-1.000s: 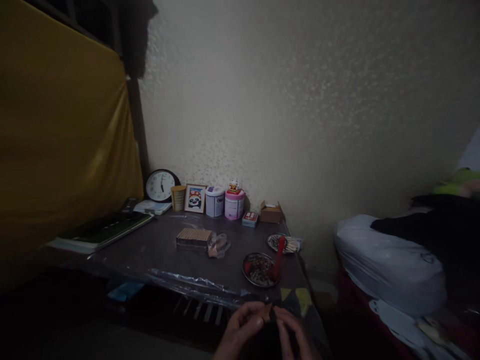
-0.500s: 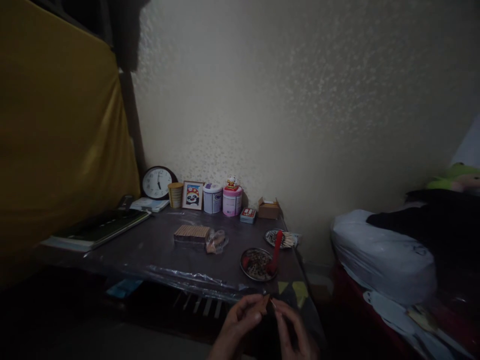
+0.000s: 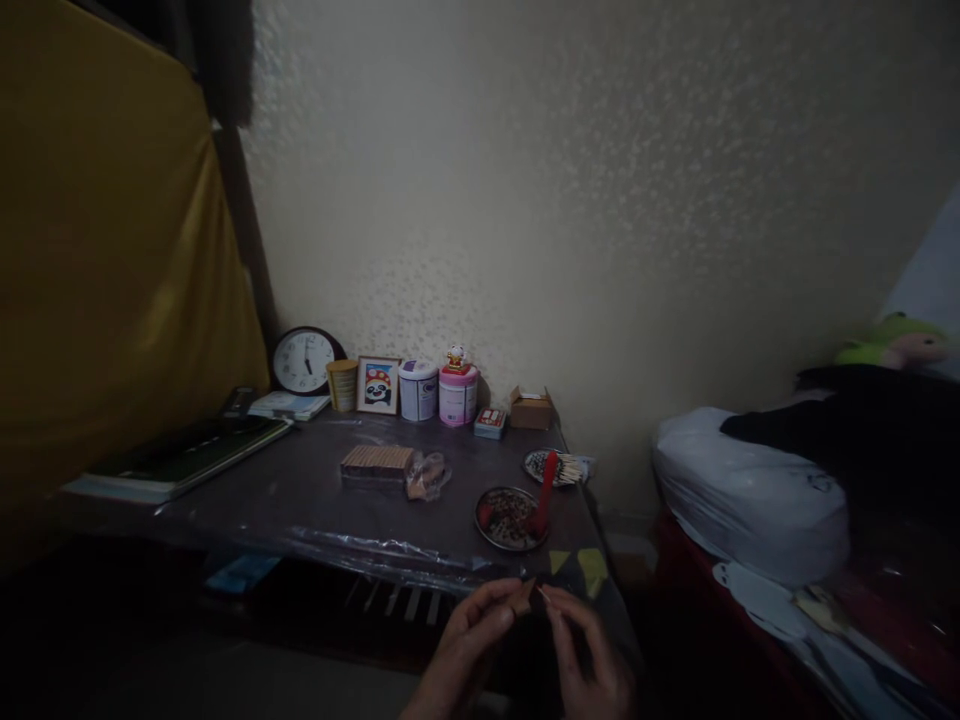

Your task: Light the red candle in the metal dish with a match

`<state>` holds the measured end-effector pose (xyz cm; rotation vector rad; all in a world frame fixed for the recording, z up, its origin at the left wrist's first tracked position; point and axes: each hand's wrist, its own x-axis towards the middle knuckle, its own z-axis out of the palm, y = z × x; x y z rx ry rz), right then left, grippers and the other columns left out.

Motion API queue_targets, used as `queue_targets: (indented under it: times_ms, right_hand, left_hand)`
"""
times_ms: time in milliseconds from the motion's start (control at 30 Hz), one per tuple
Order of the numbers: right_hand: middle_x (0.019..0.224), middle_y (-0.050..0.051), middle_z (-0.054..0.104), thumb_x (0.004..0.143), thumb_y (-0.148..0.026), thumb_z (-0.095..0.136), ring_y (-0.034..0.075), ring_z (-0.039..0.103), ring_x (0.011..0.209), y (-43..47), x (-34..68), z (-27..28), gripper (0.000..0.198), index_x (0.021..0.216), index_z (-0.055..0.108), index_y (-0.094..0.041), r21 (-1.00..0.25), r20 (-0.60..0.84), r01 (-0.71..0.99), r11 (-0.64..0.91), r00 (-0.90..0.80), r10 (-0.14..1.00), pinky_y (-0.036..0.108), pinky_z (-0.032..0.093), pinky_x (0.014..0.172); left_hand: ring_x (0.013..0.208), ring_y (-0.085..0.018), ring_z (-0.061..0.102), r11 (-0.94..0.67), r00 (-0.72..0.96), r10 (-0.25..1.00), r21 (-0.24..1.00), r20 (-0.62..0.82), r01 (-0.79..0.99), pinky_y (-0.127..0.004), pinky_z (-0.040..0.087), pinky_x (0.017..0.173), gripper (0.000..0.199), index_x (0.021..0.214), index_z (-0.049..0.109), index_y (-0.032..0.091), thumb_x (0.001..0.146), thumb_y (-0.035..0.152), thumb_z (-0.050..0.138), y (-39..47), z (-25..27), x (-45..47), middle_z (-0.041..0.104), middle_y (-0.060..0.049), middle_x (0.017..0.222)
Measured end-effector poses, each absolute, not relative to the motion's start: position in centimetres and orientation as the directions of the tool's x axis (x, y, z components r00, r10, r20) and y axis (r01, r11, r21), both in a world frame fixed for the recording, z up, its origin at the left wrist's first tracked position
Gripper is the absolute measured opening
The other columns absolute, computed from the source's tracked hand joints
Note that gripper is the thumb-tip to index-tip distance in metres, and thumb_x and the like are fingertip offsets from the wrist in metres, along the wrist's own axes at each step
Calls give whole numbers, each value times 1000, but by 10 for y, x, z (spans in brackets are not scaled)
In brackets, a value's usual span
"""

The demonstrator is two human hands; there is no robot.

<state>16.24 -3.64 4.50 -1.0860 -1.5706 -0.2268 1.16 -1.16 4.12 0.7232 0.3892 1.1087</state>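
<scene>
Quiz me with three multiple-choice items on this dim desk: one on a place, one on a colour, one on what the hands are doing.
1. Where does the clock stand?
A. at the back, against the wall
B. on the bed
C. at the desk's front edge

2. What colour is the tool in the round tray?
A. blue
B. red
C. white

3. How are the left hand and right hand?
A. flat on the desk
B. fingertips together pinching a small item
C. far apart

Key: 1 A, it leans at the wall; 2 B, its handle shows red; 3 B, fingertips meet.
</scene>
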Motion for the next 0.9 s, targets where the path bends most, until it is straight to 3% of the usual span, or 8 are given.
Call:
queue_targets:
  times_ms: [900]
  right_hand:
    - [80,4,74,87,-24,51,15,72,72,-42,154,60,13,87,64,-22,-416,866,741,527,146,479,19,58,66]
  left_hand:
    - [91,-23,64,237,387,922,761,20,-605,-33,42,84,36,95,69,19,63,32,77,-12,41,11,74,-8,97]
